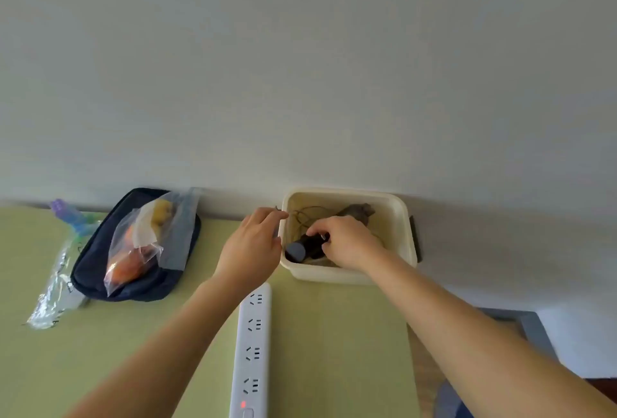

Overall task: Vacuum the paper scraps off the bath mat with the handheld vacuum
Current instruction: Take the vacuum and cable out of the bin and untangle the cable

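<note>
**Right hand on the vacuum inside the tub**

The handheld vacuum [305,247], a dark cylinder with a grey round end, lies in the near left corner of a cream tub [397,217]. The tub sits at the far edge of the green table [334,334], against the pale wall [300,67]. The right hand [347,244] reaches into the tub with its fingers curled round the vacuum's body. The left hand [253,244] is at the tub's left rim, fingertips touching the edge; whether it actually grips the rim cannot be told. Thin cables [307,212] and a grey object [359,212] lie deeper in the tub.

A white power strip [253,344] runs from the near edge toward the tub, with 1 red light [243,404] lit at its near end. Toward the far left corner lies a dark blue pouch [133,287] with a clear bag [140,244] of orange and yellow contents on top. A second clear bag [56,290] lies just to its left.
</note>
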The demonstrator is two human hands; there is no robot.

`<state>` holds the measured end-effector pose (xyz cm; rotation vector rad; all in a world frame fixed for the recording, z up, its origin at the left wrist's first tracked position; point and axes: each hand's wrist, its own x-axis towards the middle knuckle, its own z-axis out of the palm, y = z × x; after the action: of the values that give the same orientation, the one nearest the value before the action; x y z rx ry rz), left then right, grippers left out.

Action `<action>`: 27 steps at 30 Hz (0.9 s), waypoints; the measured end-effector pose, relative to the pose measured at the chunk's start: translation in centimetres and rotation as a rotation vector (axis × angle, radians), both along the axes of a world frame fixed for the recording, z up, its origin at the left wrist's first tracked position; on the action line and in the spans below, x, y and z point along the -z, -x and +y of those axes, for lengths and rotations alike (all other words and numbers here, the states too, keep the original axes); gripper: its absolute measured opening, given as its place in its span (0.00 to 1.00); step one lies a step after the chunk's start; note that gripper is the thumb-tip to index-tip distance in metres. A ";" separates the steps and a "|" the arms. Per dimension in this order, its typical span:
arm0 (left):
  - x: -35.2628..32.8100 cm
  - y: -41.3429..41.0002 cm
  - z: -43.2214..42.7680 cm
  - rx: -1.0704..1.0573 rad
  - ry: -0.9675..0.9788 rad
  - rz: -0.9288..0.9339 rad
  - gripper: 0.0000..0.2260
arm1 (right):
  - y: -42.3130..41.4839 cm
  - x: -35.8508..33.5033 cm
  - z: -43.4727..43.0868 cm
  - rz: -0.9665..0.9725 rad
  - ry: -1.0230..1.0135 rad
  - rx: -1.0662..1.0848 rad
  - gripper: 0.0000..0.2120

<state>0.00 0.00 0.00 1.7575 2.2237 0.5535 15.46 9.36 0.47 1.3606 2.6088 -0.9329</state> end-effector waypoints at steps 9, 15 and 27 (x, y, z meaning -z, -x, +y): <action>0.9 0.0 0.0 -0.082 0.032 0.016 0.20 | 2.4 1.4 1.4 -0.173 -0.073 -0.358 0.13; 0.9 -0.1 -0.2 -0.107 0.049 0.002 0.19 | 1.6 2.0 1.0 -0.131 -0.217 -0.364 0.18; -0.7 -1.9 -0.6 -0.040 -0.027 -0.013 0.21 | -1.4 -1.7 -0.7 0.447 -0.116 0.156 0.19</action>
<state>1.93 -0.60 0.74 1.7204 2.2573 0.6047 16.81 8.69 2.14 1.5574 2.9478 -1.2545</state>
